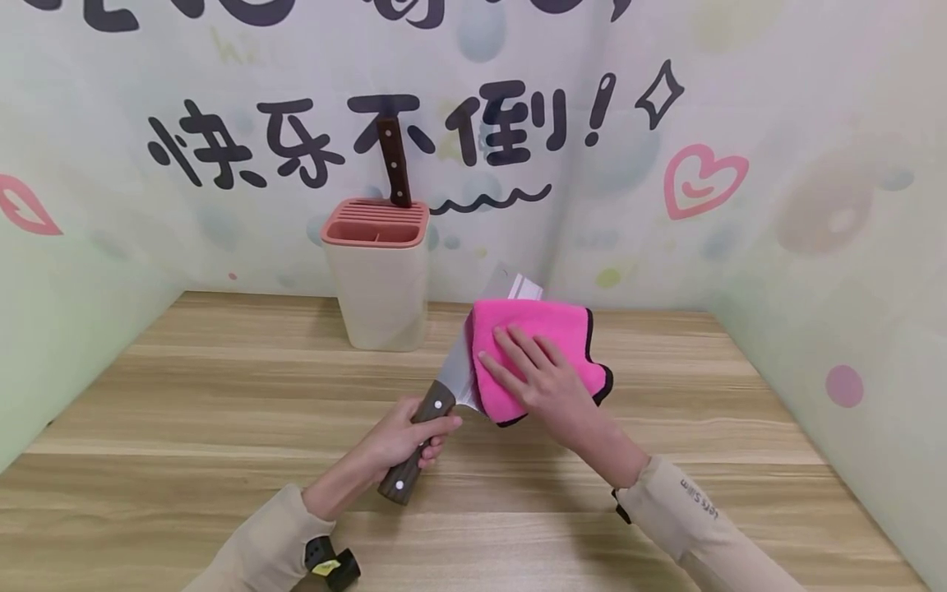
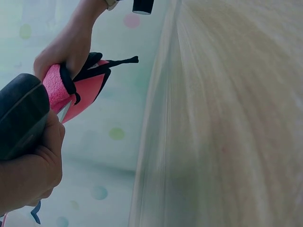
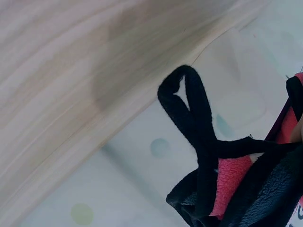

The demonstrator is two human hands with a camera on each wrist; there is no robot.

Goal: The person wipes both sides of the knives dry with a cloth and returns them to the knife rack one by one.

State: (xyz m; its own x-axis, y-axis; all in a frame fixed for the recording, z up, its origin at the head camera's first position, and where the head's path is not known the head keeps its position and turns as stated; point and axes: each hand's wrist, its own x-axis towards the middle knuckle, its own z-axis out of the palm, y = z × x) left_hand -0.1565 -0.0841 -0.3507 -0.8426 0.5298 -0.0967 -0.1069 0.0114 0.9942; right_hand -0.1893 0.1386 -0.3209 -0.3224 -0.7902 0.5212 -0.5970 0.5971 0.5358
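Note:
My left hand (image 1: 410,436) grips the dark wooden handle (image 1: 399,479) of a broad kitchen knife, thumb along its side. The knife's shiny blade (image 1: 457,366) slants up and away, to the right, above the table. A pink cloth (image 1: 543,316) with black edging covers much of the blade, whose far end shows beyond it. My right hand (image 1: 551,386) holds the cloth against the blade, fingers spread over its upper face; the thumb is hidden in the head view. In the left wrist view the cloth (image 2: 57,87) is folded about the blade. Its black loop (image 3: 187,101) hangs free in the right wrist view.
A cream knife block (image 1: 381,288) with a pink slotted top stands at the back, left of the blade. Another knife's brown handle (image 1: 394,160) sticks up from it. The wooden table (image 1: 222,427) meets a printed backdrop behind and pale walls at both sides.

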